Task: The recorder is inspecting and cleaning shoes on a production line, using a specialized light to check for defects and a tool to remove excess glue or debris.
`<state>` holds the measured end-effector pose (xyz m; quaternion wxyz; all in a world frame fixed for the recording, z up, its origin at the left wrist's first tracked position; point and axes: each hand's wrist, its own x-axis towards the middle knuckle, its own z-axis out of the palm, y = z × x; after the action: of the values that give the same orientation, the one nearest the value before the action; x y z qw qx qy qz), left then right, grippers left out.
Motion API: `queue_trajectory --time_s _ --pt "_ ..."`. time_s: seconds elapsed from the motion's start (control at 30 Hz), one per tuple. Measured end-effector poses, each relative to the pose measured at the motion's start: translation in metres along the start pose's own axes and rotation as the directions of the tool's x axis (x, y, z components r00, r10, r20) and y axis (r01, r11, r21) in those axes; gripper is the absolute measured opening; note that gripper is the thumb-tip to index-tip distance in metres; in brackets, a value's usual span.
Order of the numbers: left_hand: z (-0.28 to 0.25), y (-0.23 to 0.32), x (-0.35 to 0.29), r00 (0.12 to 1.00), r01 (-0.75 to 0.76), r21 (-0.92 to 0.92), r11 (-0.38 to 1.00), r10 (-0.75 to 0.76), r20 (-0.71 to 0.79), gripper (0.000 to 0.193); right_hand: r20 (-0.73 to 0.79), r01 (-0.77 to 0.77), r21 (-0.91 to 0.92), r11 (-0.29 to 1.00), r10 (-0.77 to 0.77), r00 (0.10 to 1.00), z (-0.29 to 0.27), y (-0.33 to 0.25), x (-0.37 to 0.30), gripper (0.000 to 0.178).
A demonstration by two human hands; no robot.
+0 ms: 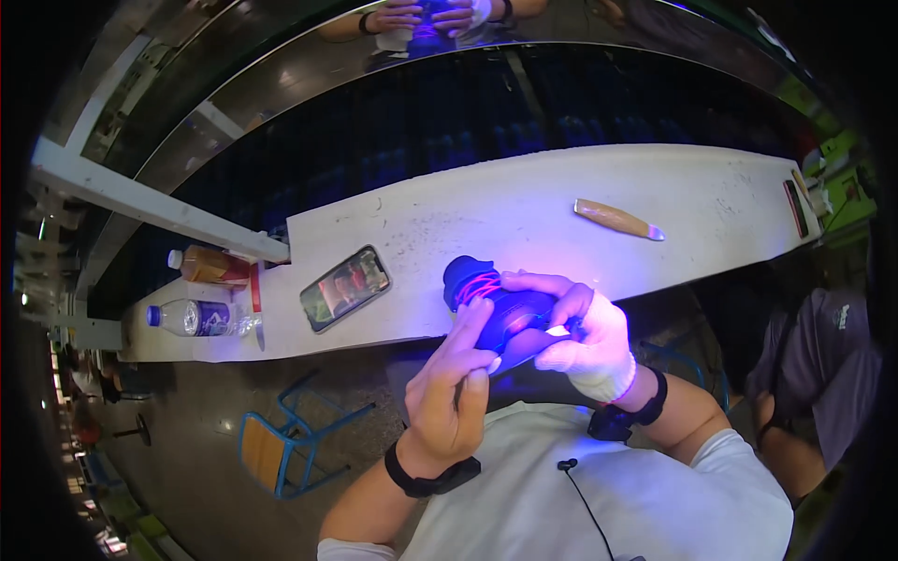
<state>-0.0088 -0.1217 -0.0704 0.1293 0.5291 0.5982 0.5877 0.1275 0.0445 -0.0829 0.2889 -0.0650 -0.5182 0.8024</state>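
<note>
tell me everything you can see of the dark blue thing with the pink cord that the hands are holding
The dark blue rounded object wound with pink cord looks smooth and hard, with a knob-like end to the left and a broader body to the right; what it is cannot be told. It is lit by a violet-blue glow. It is held above the near edge of the long white workbench, tilted. The bare left hand presses fingers against its front; the white-gloved right hand wraps over its right end.

A dark shoe (500,309) with pink laces, tilted, held above the bench edge.
</note>
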Motion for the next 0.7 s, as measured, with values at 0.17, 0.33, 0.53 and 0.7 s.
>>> queue_trajectory --time_s 0.17,0.33,0.53,0.7 --pt "0.032 0.003 -0.022 0.96 0.089 -0.291 0.953 -0.16 -0.231 0.03 0.079 0.188 -0.272 0.944 -0.173 0.982 0.003 0.006 -0.005 0.036" --pt "0.038 -0.005 -0.044 0.94 0.122 -0.374 0.919 -0.228 -0.254 0.039 0.123 0.228 -0.335 0.914 -0.197 0.973 0.001 0.009 -0.012 0.039" --pt "0.023 0.005 -0.027 0.973 0.072 -0.248 0.966 -0.123 -0.197 0.045 0.154 0.232 -0.426 0.874 -0.183 0.971 -0.002 0.009 -0.015 0.046" --pt "-0.01 0.012 0.0 0.996 0.079 0.064 0.995 -0.081 0.035 0.042 0.271 0.243 -0.501 0.831 -0.116 0.956 -0.002 0.004 -0.008 0.042"
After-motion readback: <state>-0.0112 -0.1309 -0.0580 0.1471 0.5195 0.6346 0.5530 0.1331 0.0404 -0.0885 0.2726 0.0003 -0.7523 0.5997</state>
